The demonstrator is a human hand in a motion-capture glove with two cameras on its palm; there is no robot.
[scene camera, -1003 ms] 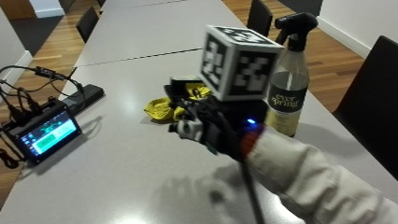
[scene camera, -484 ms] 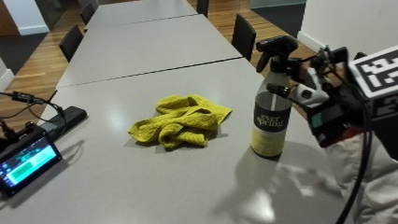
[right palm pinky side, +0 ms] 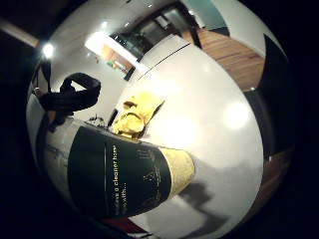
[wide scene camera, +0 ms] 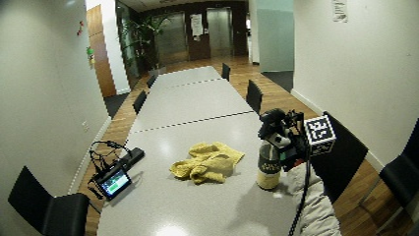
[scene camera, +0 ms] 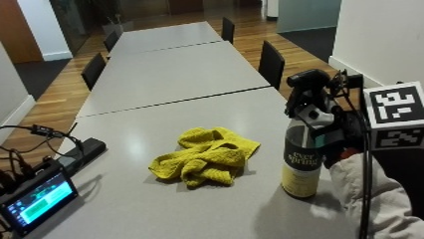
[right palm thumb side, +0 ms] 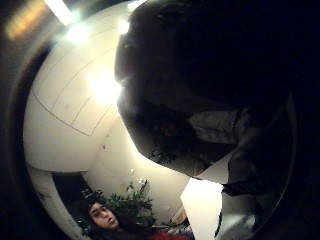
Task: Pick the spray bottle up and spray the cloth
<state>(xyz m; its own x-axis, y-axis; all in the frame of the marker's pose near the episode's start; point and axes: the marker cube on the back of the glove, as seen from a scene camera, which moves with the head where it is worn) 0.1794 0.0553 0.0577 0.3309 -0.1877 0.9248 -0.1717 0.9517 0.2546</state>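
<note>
A dark spray bottle [scene camera: 302,158] with a cream label base and a black trigger head [scene camera: 307,85] stands upright on the grey table [scene camera: 199,79], at its right side. My gloved right hand [scene camera: 339,134] is at the bottle's neck from the right, fingers [scene camera: 317,117] curled round it just under the trigger. A crumpled yellow cloth [scene camera: 207,157] lies on the table to the left of the bottle, apart from it. In the little finger side palm view the bottle [right palm pinky side: 119,174] looms close, with the cloth [right palm pinky side: 134,117] beyond it. The wide view shows the bottle [wide scene camera: 268,169] and the cloth [wide scene camera: 206,162] alike.
A tablet [scene camera: 36,201] with a lit screen and a black power strip [scene camera: 83,152] with cables sit at the table's left edge. Black chairs [scene camera: 270,62] line both long sides. The table's right edge runs close behind the bottle.
My hand has gone from above the cloth rightward to the bottle and closed round its neck. The bottle still stands in place. The outside camera has shifted too.
</note>
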